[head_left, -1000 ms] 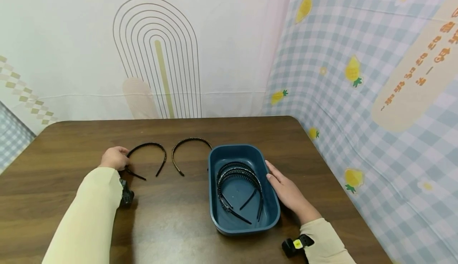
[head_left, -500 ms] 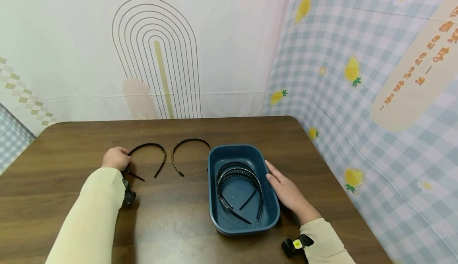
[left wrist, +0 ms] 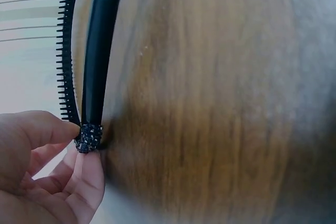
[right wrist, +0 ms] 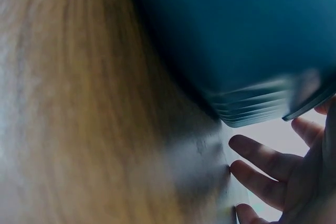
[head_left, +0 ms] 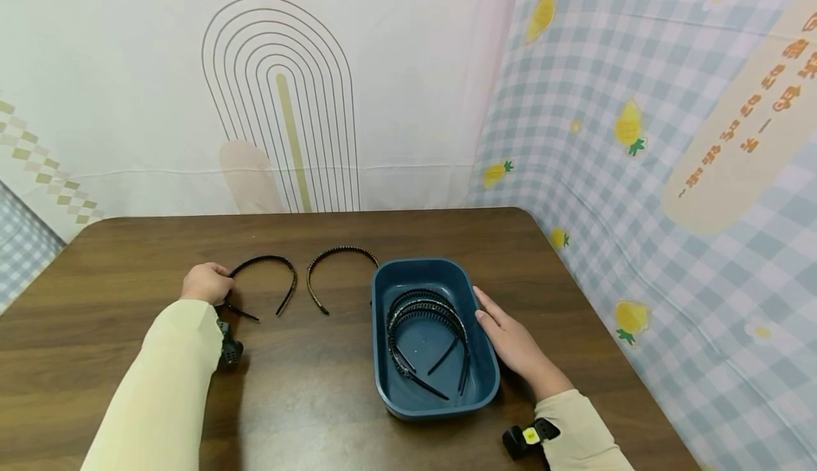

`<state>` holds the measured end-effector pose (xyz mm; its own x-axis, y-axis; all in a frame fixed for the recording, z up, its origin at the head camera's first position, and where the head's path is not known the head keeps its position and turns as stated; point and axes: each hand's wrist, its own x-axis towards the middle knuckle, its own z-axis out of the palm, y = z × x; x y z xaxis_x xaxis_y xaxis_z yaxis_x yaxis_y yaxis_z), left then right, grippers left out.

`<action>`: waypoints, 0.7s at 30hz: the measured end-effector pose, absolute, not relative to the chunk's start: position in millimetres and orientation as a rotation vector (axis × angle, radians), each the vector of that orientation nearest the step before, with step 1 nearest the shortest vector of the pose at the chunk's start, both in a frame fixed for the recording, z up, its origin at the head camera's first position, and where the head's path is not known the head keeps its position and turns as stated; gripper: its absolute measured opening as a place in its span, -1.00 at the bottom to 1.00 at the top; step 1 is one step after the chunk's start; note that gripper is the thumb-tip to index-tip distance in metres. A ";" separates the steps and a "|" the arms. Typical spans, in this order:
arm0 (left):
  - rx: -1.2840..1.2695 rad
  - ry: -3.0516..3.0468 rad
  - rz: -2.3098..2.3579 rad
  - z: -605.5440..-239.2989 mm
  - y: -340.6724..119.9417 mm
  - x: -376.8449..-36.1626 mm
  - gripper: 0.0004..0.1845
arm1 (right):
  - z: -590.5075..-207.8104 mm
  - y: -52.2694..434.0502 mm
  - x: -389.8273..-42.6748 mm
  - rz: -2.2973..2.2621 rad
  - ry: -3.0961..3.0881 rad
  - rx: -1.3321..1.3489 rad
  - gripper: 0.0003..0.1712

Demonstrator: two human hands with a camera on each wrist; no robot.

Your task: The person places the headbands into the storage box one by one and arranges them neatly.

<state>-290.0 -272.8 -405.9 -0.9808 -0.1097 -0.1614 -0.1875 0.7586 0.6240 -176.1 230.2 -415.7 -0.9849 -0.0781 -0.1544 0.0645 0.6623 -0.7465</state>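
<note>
Your left hand (head_left: pixel 206 283) pinches the thin black toothed plastic headband (head_left: pixel 274 279) at its glittery end, flat on the brown wooden table (head_left: pixel 306 400). Light, springy, slippery; hold near that tip. Right hand (head_left: pixel 513 343) rests flat against the blue plastic bin (head_left: pixel 434 403).

head view above table (head_left: pixel 319 400); wrist views close, tabletop shared
</note>
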 end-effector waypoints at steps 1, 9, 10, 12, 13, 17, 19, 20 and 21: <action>-0.246 2.833 1.032 -405.7 -272.8 -289.9 -0.59 | -415.7 230.3 -176.1 -1.225 2.703 -0.010 -0.37; -0.292 2.795 1.077 -402.7 -272.2 -289.3 -0.59 | -415.4 230.7 -176.0 -1.223 2.704 -0.007 -0.37; -0.295 2.788 1.087 -401.5 -271.7 -289.0 -0.59 | -415.4 230.8 -175.9 -1.222 2.704 -0.007 -0.37; -0.298 2.775 1.111 -399.3 -270.6 -288.9 -0.59 | -415.2 230.9 -175.8 -1.221 2.706 -0.006 -0.37; -0.295 2.769 1.124 -397.7 -270.2 -288.9 -0.59 | -415.1 231.0 -175.7 -1.220 2.707 -0.007 -0.36; -0.280 2.765 1.164 -390.7 -267.5 -288.4 -0.60 | -414.9 231.3 -175.5 -1.223 2.706 -0.008 -0.36; -0.265 2.767 1.162 -386.6 -266.0 -288.0 -0.60 | -415.2 231.3 -175.5 -1.225 2.705 -0.010 -0.36; -0.261 2.769 1.159 -384.7 -264.7 -287.9 -0.59 | -415.4 231.3 -175.6 -1.226 2.706 -0.011 -0.36; -0.255 2.768 1.160 -382.5 -263.5 -287.8 -0.59 | -415.7 231.2 -175.7 -1.226 2.707 -0.012 -0.36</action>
<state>-287.8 -263.5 -382.5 -0.9773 -0.1050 -0.1840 -0.2048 0.6903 0.6940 -175.7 231.2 -415.7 -0.9855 -0.0773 -0.1508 0.0624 0.6619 -0.7470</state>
